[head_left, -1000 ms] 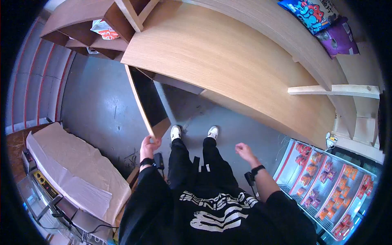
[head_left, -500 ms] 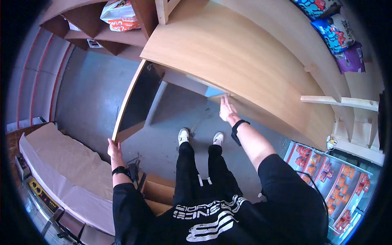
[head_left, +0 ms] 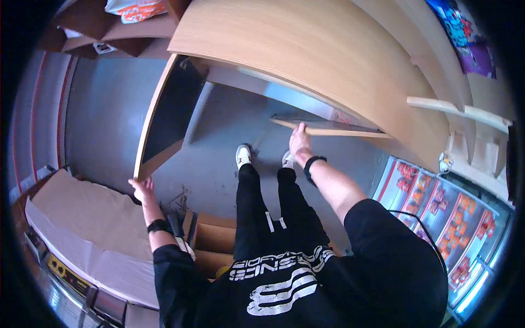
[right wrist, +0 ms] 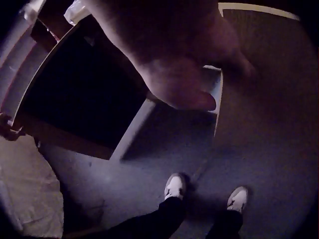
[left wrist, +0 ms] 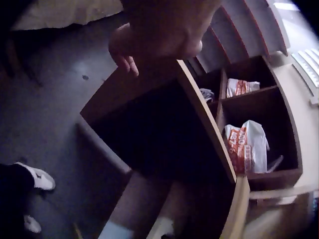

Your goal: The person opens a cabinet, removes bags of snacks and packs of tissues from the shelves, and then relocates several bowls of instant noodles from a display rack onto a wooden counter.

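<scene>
A wooden cabinet (head_left: 262,38) has two doors swung outward below its top. The left hand (head_left: 144,191) grips the outer edge of the left door (head_left: 150,117), whose inner face is dark; in the left wrist view this hand (left wrist: 159,30) is at the door's edge, its fingers partly hidden. The right hand (head_left: 299,143) holds the free edge of the right door (head_left: 339,132). Seen from the right wrist, the right hand (right wrist: 184,64) has its thumb on one face of that door (right wrist: 264,109) and its fingers on the other.
Brown shelves (head_left: 126,30) with a plastic bag stand at upper left. A covered surface (head_left: 93,218) lies left, a cardboard box (head_left: 216,238) near the legs. A chilled display (head_left: 437,210) with packets is at right, and snack bags (head_left: 478,60) sit at upper right.
The right hand has moved forward to the right door, which has swung outward. The left hand has moved left with its door, which stands wider. The head view has shifted.
</scene>
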